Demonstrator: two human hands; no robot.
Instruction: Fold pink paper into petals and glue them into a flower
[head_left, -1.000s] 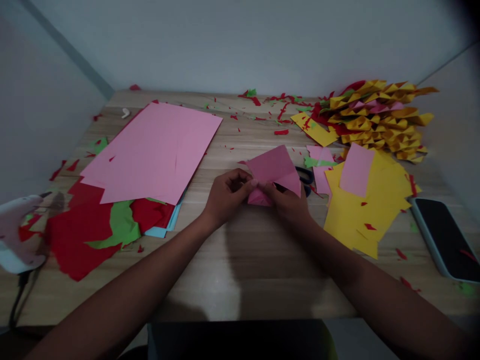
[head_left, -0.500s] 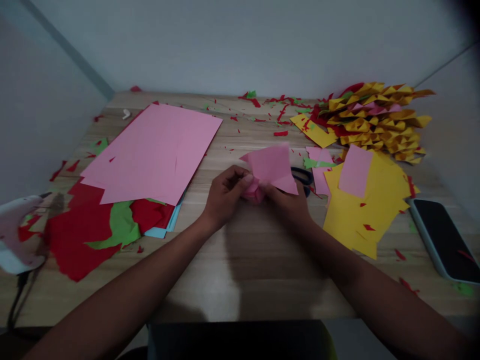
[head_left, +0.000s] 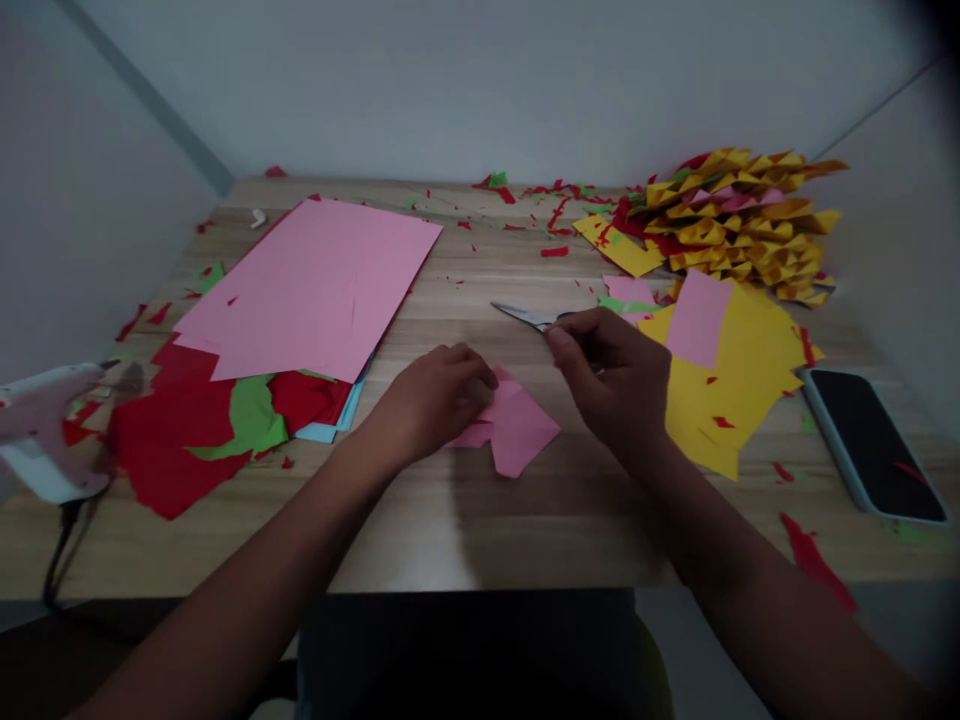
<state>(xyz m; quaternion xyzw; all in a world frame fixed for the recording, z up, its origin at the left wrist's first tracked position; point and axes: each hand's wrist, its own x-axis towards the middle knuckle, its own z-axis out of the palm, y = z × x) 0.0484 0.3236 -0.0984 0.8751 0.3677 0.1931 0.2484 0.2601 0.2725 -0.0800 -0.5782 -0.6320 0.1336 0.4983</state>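
At frame centre, we are pinching the folded pink paper (head_left: 523,428) in the left hand (head_left: 439,396) and gripping the scissors (head_left: 522,315) in the right hand (head_left: 621,372), apparently preparing a cut, which is calling for steady support and careful alignment.

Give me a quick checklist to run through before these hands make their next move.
1. Left hand on the folded pink paper: ok, at its left part.
2. Right hand at the scissors: ok, by the handle end.
3. Firm grip on the scissors: cannot tell, the hand hides the handles.
4. Scissors apart from the folded pink paper: ok, a gap shows.
5. Tabletop free of scraps: not ok, red scraps lie about.
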